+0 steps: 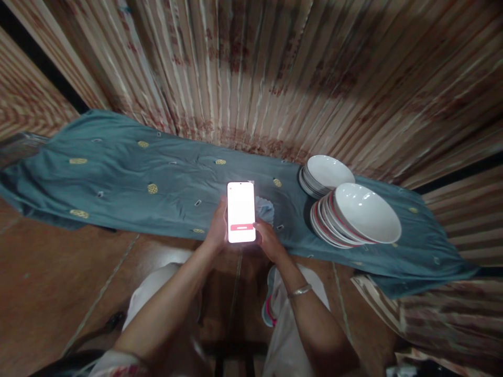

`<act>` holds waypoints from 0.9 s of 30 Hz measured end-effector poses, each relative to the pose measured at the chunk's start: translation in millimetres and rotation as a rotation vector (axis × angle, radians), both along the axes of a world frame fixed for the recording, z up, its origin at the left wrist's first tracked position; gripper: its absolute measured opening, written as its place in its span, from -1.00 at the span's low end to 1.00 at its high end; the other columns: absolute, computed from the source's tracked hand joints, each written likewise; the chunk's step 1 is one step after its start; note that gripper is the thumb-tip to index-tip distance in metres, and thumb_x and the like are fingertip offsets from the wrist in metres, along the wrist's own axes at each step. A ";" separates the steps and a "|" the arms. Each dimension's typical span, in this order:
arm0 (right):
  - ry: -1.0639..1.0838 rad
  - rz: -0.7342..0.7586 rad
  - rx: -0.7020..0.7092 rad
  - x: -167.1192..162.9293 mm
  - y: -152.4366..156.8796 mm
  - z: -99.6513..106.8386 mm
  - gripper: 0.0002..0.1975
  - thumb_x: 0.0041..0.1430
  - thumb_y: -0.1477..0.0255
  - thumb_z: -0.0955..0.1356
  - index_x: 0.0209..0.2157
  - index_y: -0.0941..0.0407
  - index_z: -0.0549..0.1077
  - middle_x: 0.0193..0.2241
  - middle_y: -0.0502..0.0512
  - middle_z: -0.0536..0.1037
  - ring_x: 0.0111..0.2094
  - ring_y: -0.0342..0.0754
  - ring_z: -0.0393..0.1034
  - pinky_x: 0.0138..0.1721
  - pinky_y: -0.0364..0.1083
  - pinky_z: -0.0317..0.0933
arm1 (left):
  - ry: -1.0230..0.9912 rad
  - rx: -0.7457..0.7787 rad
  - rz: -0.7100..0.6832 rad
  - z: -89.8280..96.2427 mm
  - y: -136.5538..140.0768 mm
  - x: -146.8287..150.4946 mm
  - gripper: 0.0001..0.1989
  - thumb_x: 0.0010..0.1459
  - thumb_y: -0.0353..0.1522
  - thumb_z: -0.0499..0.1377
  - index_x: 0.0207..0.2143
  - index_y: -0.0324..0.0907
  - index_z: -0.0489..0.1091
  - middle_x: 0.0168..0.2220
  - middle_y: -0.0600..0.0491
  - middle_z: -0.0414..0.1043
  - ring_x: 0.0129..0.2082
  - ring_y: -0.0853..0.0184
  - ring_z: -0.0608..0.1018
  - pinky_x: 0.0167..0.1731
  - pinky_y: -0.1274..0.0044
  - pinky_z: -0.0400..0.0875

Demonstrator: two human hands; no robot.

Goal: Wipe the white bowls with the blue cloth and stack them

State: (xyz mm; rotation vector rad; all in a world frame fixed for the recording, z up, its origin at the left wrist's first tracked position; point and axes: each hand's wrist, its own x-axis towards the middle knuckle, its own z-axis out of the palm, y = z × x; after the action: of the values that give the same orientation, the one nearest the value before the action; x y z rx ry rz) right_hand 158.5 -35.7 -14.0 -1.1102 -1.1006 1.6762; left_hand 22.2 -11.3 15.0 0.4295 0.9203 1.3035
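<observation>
A smartphone (241, 209) with a bright white screen and a red bar near its bottom is held upright in the middle of the view. My left hand (217, 226) grips its left edge, fingers wrapped behind it. My right hand (268, 240) holds the lower right edge, the thumb by the red bar; a silver bangle circles that wrist. Just behind the phone on the right lies a pale blue cloth (265, 210), partly hidden. To the right stand a tilted stack of white bowls (365, 214) with reddish rims and a smaller stack of white bowls (328, 173) behind it.
A teal cloth (118, 178) with yellow pineapple prints covers the long narrow table. Patterned beige curtains (251, 78) hang close behind it. Below are a brown tiled floor (94, 262) and my legs. Striped fabric (377, 298) hangs at the lower right.
</observation>
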 end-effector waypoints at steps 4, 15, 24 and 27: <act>-0.032 -0.006 0.001 -1.4 0.5 4.7 -0.69 0.07 0.16 0.33 -0.25 0.07 0.50 -0.32 0.04 0.62 -0.29 0.06 0.50 -0.45 -0.04 0.46 | 0.038 0.031 0.035 -4.2 -0.2 -0.1 -0.35 0.05 0.14 0.17 -0.14 -0.27 0.49 -0.33 -0.10 0.64 -0.34 0.10 0.67 -0.17 0.29 0.53; -0.080 0.003 0.022 -3.1 2.9 7.3 -0.67 0.06 0.11 0.33 -0.27 0.04 0.51 -0.32 0.02 0.61 -0.34 0.02 0.46 -0.45 -0.04 0.42 | 0.064 0.038 0.007 -7.0 2.1 -0.2 -0.34 0.04 0.15 0.16 -0.18 -0.28 0.52 -0.29 -0.16 0.65 -0.31 0.06 0.68 -0.23 0.29 0.55; -0.114 -0.002 0.076 -2.3 5.2 5.6 -0.74 0.07 0.16 0.32 -0.33 0.03 0.50 -0.33 0.00 0.62 -0.32 0.01 0.45 -0.35 -0.05 0.41 | 0.123 0.059 -0.003 -10.6 2.5 -2.8 -0.36 0.05 0.16 0.13 -0.25 -0.26 0.52 -0.41 -0.10 0.63 -0.40 0.11 0.66 -0.30 0.35 0.53; -0.121 0.008 0.077 -2.4 5.2 3.5 -0.73 0.08 0.18 0.30 -0.31 0.04 0.51 -0.33 0.01 0.62 -0.32 0.01 0.45 -0.38 -0.07 0.38 | 0.115 0.055 -0.013 -11.6 3.0 -3.4 -0.35 0.06 0.16 0.13 -0.24 -0.26 0.52 -0.38 -0.11 0.63 -0.40 0.11 0.66 -0.29 0.34 0.53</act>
State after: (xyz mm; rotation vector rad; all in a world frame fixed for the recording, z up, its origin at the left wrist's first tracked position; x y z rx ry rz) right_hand 156.1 -30.5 -10.5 -1.1715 -1.2368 1.5768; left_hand 18.8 -8.3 3.4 0.5566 0.9775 1.3051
